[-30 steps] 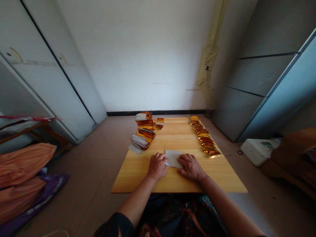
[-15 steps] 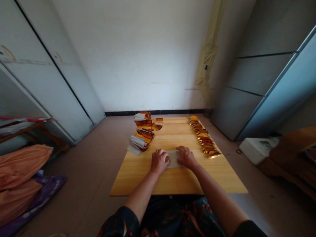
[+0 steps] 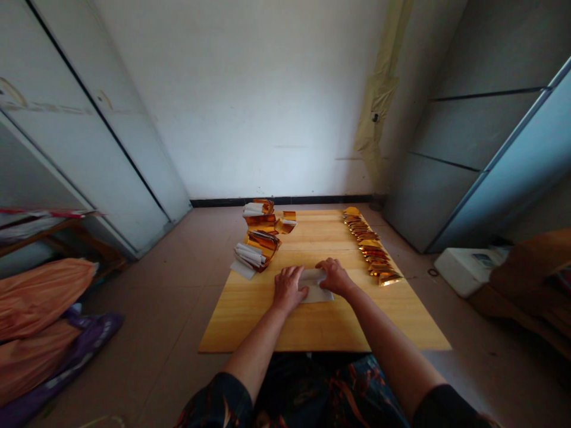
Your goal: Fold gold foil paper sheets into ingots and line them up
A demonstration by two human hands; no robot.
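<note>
A pale sheet of paper (image 3: 316,291) lies on the wooden table (image 3: 250,321) between my hands. On its left side, my left hand (image 3: 289,288) holds the edge, thumb toward the middle of the sheet. My right hand (image 3: 333,277) grips the upper right part between thumb and fingers. The sheet's far edge looks slightly raised or folded. Shiny gold-and-white papers (image 3: 263,246) lie in loose piles at the table's back left. Along the right edge runs a row of folded gold pieces (image 3: 372,252), several overlapping.
White wall (image 3: 267,107) stands beyond the table. Grey cabinets (image 3: 89,119) are at left, a grey-blue fridge-like unit (image 3: 464,131) at right. Orange and purple bags (image 3: 40,303) rest at lower left; a white box (image 3: 464,270) is on the right.
My right hand has shifted slightly up and left over the paper. My left hand's fingers have spread a little, and more of the sheet's near part shows. The view has moved slightly.
</note>
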